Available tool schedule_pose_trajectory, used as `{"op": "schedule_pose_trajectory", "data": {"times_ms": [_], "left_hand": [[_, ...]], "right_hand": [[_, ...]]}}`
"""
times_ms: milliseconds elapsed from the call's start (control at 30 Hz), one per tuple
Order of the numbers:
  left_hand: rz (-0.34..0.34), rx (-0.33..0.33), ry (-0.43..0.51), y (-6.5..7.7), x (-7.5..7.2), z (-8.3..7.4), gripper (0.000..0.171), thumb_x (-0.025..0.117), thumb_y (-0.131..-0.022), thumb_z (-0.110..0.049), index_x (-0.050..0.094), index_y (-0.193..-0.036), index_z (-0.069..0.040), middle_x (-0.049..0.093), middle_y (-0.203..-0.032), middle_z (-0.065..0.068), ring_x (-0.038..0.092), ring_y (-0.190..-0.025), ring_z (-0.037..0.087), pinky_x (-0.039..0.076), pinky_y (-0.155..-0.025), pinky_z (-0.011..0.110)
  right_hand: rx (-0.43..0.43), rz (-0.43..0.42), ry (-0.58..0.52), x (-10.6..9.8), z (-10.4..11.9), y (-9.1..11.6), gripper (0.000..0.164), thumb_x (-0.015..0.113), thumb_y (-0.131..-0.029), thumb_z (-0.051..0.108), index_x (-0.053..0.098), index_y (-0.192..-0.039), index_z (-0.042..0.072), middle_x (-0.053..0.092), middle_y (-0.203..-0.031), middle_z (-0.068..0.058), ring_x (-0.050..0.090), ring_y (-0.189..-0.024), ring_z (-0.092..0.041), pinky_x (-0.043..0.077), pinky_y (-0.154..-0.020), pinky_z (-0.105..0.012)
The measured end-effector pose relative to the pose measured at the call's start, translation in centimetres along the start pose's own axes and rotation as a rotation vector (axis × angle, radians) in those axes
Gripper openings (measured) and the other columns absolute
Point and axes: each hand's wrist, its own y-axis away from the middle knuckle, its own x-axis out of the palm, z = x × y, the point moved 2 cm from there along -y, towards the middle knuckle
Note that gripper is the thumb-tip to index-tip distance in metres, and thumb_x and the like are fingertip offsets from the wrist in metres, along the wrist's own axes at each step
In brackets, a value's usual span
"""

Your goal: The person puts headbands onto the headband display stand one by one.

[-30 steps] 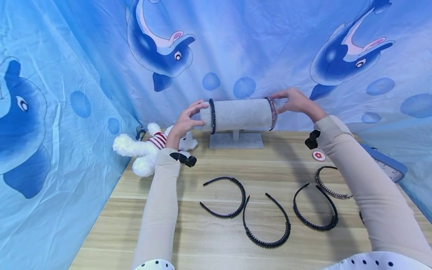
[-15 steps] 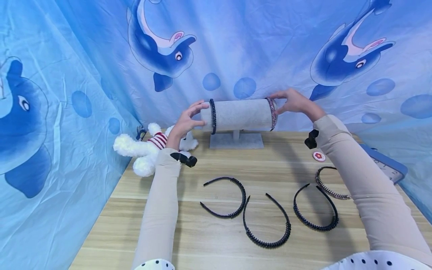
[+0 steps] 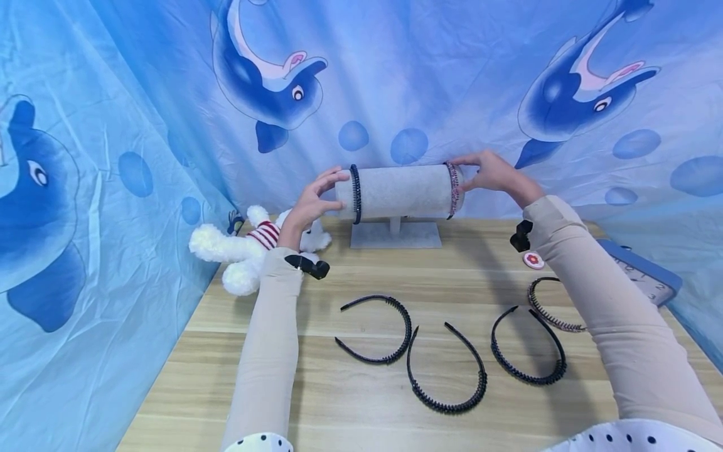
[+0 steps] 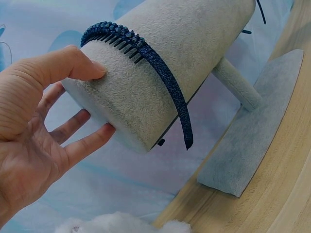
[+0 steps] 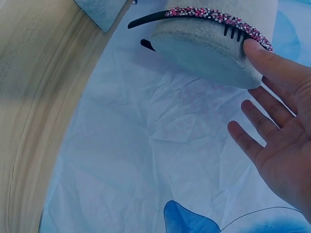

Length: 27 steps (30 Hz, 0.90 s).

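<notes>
A grey velvety roll-shaped headband stand (image 3: 403,191) is at the back of the table. My left hand (image 3: 309,202) grips its left end, thumb on the near side, beside a dark blue beaded headband (image 4: 165,75) worn round the roll. Round the right end sits a pink-and-silver beaded headband (image 5: 209,14) with black tips. My right hand (image 3: 491,172) pinches it, index finger at its top and thumb at its front; in the right wrist view the thumb (image 5: 262,56) meets its comb teeth while the other fingers spread past the roll's end.
Several headbands lie in front, including a black one (image 3: 408,320), another black headband (image 3: 449,409) and a brownish one (image 3: 550,321). A white plush toy (image 3: 240,276) lies left, a flower badge (image 3: 533,260) and blue clock (image 3: 649,273) right. A dolphin-print curtain (image 3: 384,75) hangs behind.
The pink-and-silver headband has shifted slightly left along the roll and stands straighter, with my right thumb moving along with it. My left hand has stayed in place.
</notes>
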Motion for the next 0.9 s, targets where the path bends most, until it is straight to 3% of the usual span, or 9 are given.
{"op": "schedule_pose_trajectory", "data": {"times_ms": [100,200,333,533,600,900], "left_hand": [[-0.01,-0.011,-0.015,0.0,0.0,0.0,0.059,0.073,-0.086,0.006,0.059,-0.142,-0.01,0.033,-0.165,-0.006,0.033,-0.152,0.027,0.033,-0.121,0.058],[-0.014,-0.019,-0.015,-0.1,0.0,0.1,0.06,0.073,-0.086,0.006,0.06,-0.142,-0.011,0.034,-0.165,-0.007,0.033,-0.152,0.027,0.034,-0.121,0.056],[-0.007,-0.017,-0.002,-0.1,0.1,0.0,0.061,0.073,-0.086,0.007,0.058,-0.143,-0.009,0.032,-0.166,-0.005,0.032,-0.152,0.027,0.035,-0.121,0.054],[0.007,-0.039,0.001,-0.1,0.0,-0.2,0.064,0.073,-0.086,0.006,0.055,-0.146,-0.007,0.027,-0.169,-0.002,0.027,-0.154,0.029,0.033,-0.122,0.054],[0.011,-0.052,-0.004,0.3,0.0,-1.0,0.063,0.072,-0.087,0.006,0.055,-0.146,-0.007,0.026,-0.169,-0.001,0.026,-0.155,0.03,0.031,-0.123,0.056],[-0.014,-0.026,-0.01,-0.1,0.0,-0.1,0.062,0.074,-0.085,0.007,0.059,-0.142,-0.011,0.033,-0.165,-0.008,0.034,-0.151,0.025,0.039,-0.119,0.052]], "right_hand": [[0.01,-0.004,-0.003,0.1,0.0,0.1,0.074,0.08,-0.087,0.009,0.046,-0.152,0.007,0.037,-0.16,-0.024,0.03,-0.149,-0.047,0.034,-0.117,-0.062],[0.01,-0.013,-0.003,0.2,0.0,0.1,0.073,0.079,-0.087,0.01,0.046,-0.152,0.008,0.038,-0.16,-0.024,0.034,-0.147,-0.046,0.041,-0.108,-0.056],[0.0,-0.029,-0.011,0.4,0.0,0.0,0.073,0.08,-0.086,0.01,0.047,-0.152,0.007,0.04,-0.159,-0.023,0.038,-0.144,-0.046,0.04,-0.099,-0.053],[-0.008,-0.029,-0.032,0.6,0.2,-0.3,0.075,0.082,-0.085,0.009,0.048,-0.151,0.007,0.04,-0.159,-0.022,0.035,-0.147,-0.046,0.034,-0.117,-0.06],[-0.007,-0.026,-0.031,0.7,0.5,-0.4,0.075,0.082,-0.085,0.009,0.047,-0.151,0.007,0.04,-0.159,-0.023,0.036,-0.146,-0.046,0.032,-0.118,-0.061],[-0.02,-0.023,-0.004,1.2,1.1,-1.0,0.073,0.081,-0.086,0.011,0.049,-0.151,0.008,0.038,-0.161,-0.022,0.032,-0.149,-0.046,0.029,-0.122,-0.062]]}}
